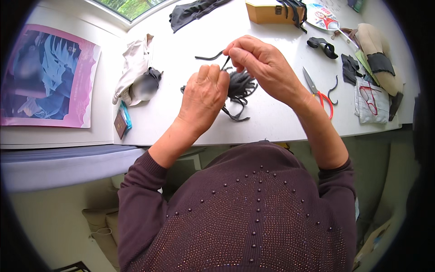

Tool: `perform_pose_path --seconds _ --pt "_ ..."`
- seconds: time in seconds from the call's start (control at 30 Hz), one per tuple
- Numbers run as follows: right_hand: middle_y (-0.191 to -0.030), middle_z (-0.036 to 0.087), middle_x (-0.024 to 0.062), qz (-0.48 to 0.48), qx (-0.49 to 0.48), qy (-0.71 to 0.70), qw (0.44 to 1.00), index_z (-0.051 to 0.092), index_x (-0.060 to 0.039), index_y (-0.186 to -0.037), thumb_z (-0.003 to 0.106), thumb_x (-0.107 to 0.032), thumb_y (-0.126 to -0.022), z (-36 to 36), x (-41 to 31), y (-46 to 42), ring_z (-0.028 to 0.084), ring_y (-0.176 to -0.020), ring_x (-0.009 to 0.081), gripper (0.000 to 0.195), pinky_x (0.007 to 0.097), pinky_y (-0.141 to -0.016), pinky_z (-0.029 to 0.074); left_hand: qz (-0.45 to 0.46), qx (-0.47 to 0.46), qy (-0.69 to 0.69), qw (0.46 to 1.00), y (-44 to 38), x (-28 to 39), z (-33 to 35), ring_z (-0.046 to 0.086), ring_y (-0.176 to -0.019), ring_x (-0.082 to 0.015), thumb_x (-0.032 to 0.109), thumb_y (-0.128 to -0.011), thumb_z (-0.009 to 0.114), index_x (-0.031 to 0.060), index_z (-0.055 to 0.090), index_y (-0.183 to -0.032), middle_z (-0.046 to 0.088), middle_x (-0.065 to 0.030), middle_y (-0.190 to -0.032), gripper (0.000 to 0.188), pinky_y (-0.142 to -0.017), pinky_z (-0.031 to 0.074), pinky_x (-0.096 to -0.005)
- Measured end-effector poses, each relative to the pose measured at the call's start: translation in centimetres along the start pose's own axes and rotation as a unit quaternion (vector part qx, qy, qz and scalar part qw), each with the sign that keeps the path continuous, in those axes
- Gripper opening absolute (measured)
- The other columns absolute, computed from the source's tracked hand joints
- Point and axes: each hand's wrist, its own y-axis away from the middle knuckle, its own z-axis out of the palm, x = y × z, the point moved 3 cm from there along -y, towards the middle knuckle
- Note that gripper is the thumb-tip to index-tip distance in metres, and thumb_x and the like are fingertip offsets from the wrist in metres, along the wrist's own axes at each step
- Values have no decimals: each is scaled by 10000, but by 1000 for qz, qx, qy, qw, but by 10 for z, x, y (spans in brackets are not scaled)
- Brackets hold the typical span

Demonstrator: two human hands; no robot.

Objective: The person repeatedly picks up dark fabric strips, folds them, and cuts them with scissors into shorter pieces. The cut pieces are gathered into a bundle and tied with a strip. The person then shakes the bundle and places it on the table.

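Observation:
Before me, over a white table, my left hand (207, 93) is closed on a bundle of black fabric strips (240, 83), whose loose ends fan out on its right and hang below. My right hand (260, 63) pinches a thin black strip (210, 57) between thumb and fingertips just above the left hand. One end of that strip points left, and its lower part runs down toward the bundle. Where it meets the bundle is hidden behind my fingers.
Scissors with red-orange handles (319, 93) lie right of my hands beside a curled black strip (335, 90). Red glasses (370, 98) rest on folded white cloth. A yellow box (265, 13) draped with black strips stands at the back. Pale cloth (132, 64) lies left.

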Motion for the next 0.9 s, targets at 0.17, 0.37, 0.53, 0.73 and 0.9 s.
perform_pose_path --seconds 0.17,0.37,0.53,0.73,0.9 --pt "-1043 570 69 -65 13 -181 981 617 18 -1120 448 -267 -1026 36 12 -14 628 -884 115 344 248 -790 525 -70 81 -103 989 -15 -39 4 486 -815 -211 79 -802 607 56 484 -909 457 -71 -872 164 -643 436 -319" --pt "-1123 614 90 119 24 -308 944 613 -31 -990 404 -269 -1036 77 97 -9 608 -988 104 320 267 -938 470 -225 2 -88 970 18 -43 102 569 -801 -225 111 -827 602 46 528 -944 508 -92 -862 153 -686 495 -329" --pt "-1208 576 130 225 21 -327 918 548 -43 -854 417 -244 -1033 91 173 30 617 -1047 164 299 295 -948 486 -351 -61 285 890 62 -7 171 567 -967 -366 119 -731 726 -8 535 -1079 524 -187 -1037 417 -850 492 -415" --pt "-1159 599 142 223 11 -311 924 514 -46 -835 404 -260 -1034 78 175 40 626 -1014 183 313 311 -935 502 -354 -101 478 797 73 -35 161 603 -931 -285 204 -767 681 -2 568 -1022 604 -163 -969 347 -830 478 -360" --pt "-1115 609 121 231 -12 -289 929 503 -40 -850 413 -254 -1036 77 179 40 623 -1007 185 297 341 -958 497 -291 -70 499 813 76 -52 165 625 -864 -250 18 -837 545 -21 545 -982 621 -142 -919 151 -783 496 -345"
